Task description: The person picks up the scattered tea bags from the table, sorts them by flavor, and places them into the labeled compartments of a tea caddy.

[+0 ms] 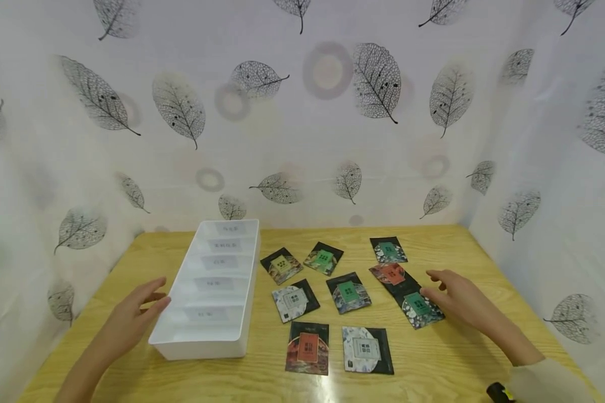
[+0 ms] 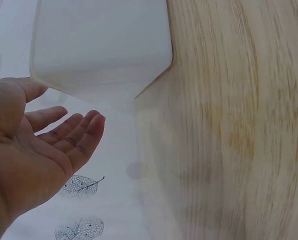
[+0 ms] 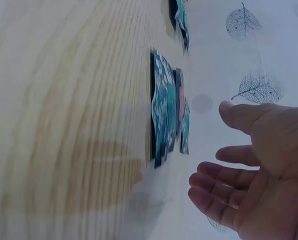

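Observation:
My left hand [image 1: 126, 322] is beside the left side of a long white plastic box [image 1: 196, 351], fingers relaxed and apart. In the left wrist view its thumb comes right up to the box's corner, and the palm shows bare. Labelled compartments run down the box in a row. On the right, my right hand [image 1: 461, 299] hovers by a green-labelled black sachet [image 1: 419, 308], fingers loosely bent with nothing between them. That sachet lies against a red-labelled sachet [image 1: 390, 274], covering part of it. Another green-labelled sachet [image 1: 388, 249] lies just behind.
Several more flat sachets lie spread between box and right hand: a yellow-labelled one [image 1: 281, 266], green-labelled ones [image 1: 324, 258], white-patterned ones [image 1: 367, 350] and a red-labelled one [image 1: 307, 348]. A leaf-printed curtain [image 1: 307, 140] encloses the wooden table [image 1: 282, 389] at back and sides.

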`<state>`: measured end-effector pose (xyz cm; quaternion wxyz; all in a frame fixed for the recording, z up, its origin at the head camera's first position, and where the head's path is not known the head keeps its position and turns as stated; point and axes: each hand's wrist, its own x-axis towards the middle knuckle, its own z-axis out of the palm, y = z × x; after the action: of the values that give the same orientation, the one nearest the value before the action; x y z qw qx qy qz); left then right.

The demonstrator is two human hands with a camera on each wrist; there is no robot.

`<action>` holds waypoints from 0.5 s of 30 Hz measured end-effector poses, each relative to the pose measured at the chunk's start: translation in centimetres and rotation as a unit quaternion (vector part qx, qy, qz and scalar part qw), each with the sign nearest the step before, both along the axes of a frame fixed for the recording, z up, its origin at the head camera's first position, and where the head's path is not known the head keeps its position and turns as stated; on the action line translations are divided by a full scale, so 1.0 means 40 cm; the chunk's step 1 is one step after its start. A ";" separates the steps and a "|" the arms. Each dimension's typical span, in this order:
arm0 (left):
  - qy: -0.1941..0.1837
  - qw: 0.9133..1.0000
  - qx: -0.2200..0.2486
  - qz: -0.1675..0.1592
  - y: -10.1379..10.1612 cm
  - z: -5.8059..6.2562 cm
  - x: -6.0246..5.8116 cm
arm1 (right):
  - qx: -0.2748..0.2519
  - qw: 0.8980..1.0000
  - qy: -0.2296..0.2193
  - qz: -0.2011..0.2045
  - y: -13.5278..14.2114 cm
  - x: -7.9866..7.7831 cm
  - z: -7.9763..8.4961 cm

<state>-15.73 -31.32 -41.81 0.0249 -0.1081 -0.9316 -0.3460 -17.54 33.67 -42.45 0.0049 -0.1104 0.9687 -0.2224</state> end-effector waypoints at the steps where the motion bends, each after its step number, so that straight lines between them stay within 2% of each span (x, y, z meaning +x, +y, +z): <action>1: -0.005 1.000 0.001 0.002 0.002 -0.002 -0.001 | 0.001 1.000 -0.001 -0.004 -0.007 -0.007 0.000; 6: -0.029 0.999 0.016 -0.001 0.009 -0.008 -0.009 | 0.008 1.000 -0.012 -0.015 -0.035 -0.043 -0.005; 15: -0.052 0.998 0.037 -0.005 0.014 -0.013 -0.017 | 0.052 0.998 -0.018 -0.013 -0.079 -0.112 -0.034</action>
<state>-16.42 -30.76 -42.32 -0.0216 -0.0932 -0.9177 -0.3855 -22.01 30.50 -43.80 0.0254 -0.0934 0.9800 -0.1740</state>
